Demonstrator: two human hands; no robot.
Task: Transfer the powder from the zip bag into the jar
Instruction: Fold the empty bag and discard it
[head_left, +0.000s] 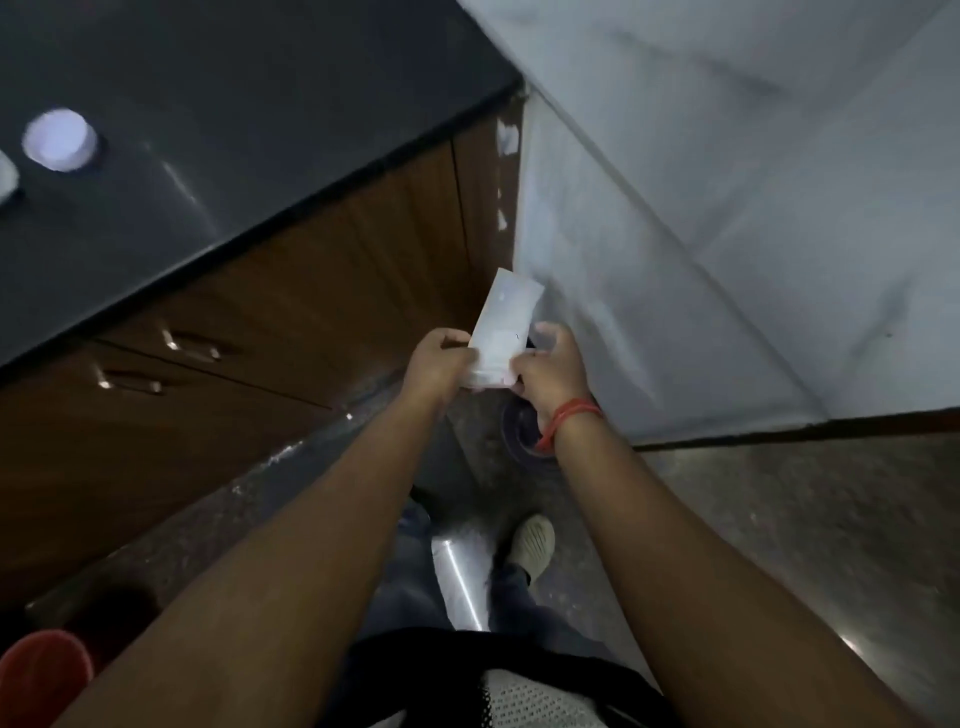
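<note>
Here, a dark, glossy worktop (249, 130) runs across the upper left, above brown wooden cabinet doors (291, 322) with metal handles (192, 345). A pale grey wall (727, 208) fills the upper right and meets a speckled stone floor (779, 519). On the worktop, near its left edge, stands a blurred white round object (60, 139), either a lid or a jar seen from above; which one cannot be told. A red rounded object (41, 670) lies at the lower left corner.

The bag (504, 325) is held in mid-air in front of the person, well apart from the worktop and above a dark round floor drain (522, 431). It appears white and translucent, elongated, tilted with its far end up and to the right; its contents cannot be made out. The left hand (439, 366) is closed on the bag's near left edge, and the right hand (548, 371), with a red band (569, 421) at the wrist, pinches its near right edge. A light shoe (532, 543) shows below.
</note>
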